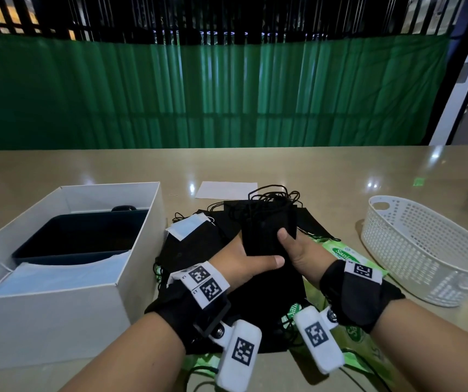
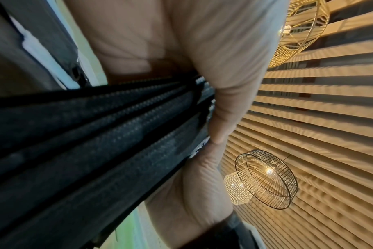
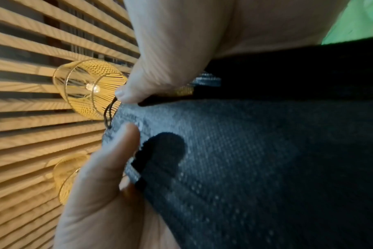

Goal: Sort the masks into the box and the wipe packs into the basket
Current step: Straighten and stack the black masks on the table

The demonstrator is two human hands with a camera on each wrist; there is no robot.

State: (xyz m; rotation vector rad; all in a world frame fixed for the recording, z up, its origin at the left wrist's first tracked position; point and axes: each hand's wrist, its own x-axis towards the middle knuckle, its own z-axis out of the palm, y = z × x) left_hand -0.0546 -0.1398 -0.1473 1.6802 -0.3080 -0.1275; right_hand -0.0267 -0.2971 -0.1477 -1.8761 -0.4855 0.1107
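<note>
A stack of flat black fabric face masks (image 1: 266,230), ear loops tangled at its far end, is held up just above the middle of the beige tabletop (image 1: 326,171), clamped from both sides. The left hand (image 1: 244,261) lies under and along its near edge with the thumb pressed across the front, and the left wrist view shows the layered mask edges squeezed between thumb and fingers (image 2: 230,55). The right hand (image 1: 303,256) pinches the stack's right side, thumb on top and fingers (image 3: 170,50) curled behind. More loose black masks (image 1: 193,247) lie spread beneath, covering several green wipe packs (image 1: 340,250) toward the tabletop's near edge. The open white cardboard box (image 1: 142,250) stands at the left, already holding a pale blue mask (image 1: 57,275) and a dark tray (image 1: 80,236); the white perforated plastic basket (image 1: 425,250) sits at the right and looks empty. The step in hand seems to be gathering and squaring a bundle of masks. Next, the bundle probably needs carrying left over the box wall and lowering in flat, keeping the dangling loops from snagging masks left behind.
</note>
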